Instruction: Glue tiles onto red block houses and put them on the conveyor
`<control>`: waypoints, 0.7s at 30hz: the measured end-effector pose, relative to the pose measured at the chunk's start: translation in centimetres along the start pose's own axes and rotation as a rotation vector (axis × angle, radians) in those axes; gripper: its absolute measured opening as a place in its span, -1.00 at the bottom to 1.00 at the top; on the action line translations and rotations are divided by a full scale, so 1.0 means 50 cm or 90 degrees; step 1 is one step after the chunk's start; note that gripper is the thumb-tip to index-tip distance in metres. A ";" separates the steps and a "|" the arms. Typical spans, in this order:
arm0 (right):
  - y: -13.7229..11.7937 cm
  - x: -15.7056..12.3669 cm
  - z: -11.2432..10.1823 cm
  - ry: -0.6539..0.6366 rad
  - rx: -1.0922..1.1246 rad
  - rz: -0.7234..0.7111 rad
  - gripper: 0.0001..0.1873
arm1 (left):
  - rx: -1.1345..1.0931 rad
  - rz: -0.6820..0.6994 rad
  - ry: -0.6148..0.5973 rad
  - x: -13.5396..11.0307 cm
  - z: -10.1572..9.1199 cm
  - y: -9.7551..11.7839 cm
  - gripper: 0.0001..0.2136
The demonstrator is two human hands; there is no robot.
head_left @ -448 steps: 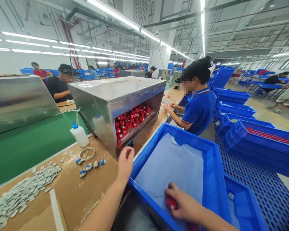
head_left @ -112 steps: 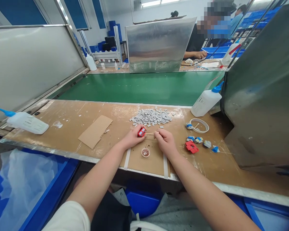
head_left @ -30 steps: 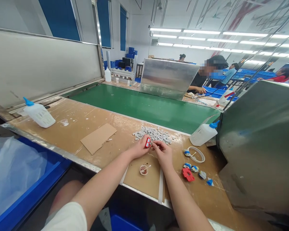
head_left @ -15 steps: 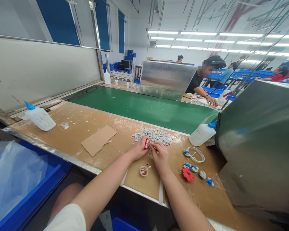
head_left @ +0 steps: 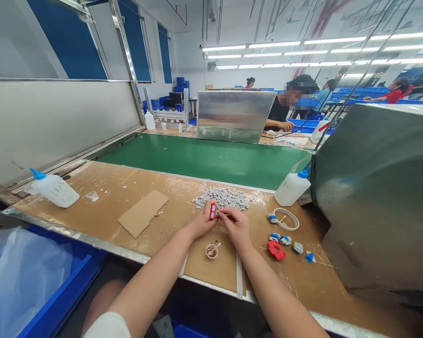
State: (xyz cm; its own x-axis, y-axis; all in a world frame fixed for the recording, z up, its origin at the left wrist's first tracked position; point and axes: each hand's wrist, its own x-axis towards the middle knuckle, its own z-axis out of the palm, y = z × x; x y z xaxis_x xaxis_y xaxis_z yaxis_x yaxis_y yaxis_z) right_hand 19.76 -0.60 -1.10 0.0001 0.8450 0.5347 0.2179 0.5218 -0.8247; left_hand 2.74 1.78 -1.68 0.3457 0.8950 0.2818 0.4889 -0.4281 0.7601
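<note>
My left hand (head_left: 201,222) is closed around a small red block with light blue faces (head_left: 213,212), held just above the table. My right hand (head_left: 237,227) pinches close against the block's right side; whatever lies between its fingertips is too small to make out. Just beyond both hands spreads a pile of small flat grey pieces (head_left: 229,198). Nearer to me, between my forearms, stands a little cup (head_left: 211,252) with reddish-brown contents and a white-tipped stick (head_left: 216,246) resting in it.
On the right lie a red notched part (head_left: 276,250), several blue-and-grey bits, a white ring (head_left: 296,219) and a white bottle (head_left: 292,189) beside a metal housing (head_left: 370,197). Cardboard (head_left: 143,213) and another bottle (head_left: 58,190) lie left. Behind runs a green belt (head_left: 197,157); a co-worker sits across it.
The camera view has shifted slightly. My hands stay together at the red block with almost the same hold. Across the belt, the co-worker's arm has drawn back from the right.
</note>
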 end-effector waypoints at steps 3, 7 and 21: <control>-0.006 0.000 -0.002 -0.005 -0.045 -0.049 -0.79 | 0.010 0.009 -0.003 0.000 0.001 -0.006 -0.70; -0.007 0.000 -0.004 -0.017 -0.047 -0.059 -0.81 | 0.052 0.024 -0.010 0.001 0.001 -0.012 -0.70; 0.012 -0.004 0.009 -0.024 0.029 0.115 -0.73 | 0.060 0.068 0.016 0.003 0.000 -0.018 -0.79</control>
State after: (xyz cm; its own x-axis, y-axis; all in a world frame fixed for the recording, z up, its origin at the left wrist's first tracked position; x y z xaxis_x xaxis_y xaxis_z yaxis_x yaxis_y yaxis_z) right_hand 19.47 -0.42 -1.80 -0.0021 0.9290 0.3702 0.1736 0.3649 -0.9147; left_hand 2.36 2.30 -2.30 0.3807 0.8460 0.3732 0.5240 -0.5300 0.6668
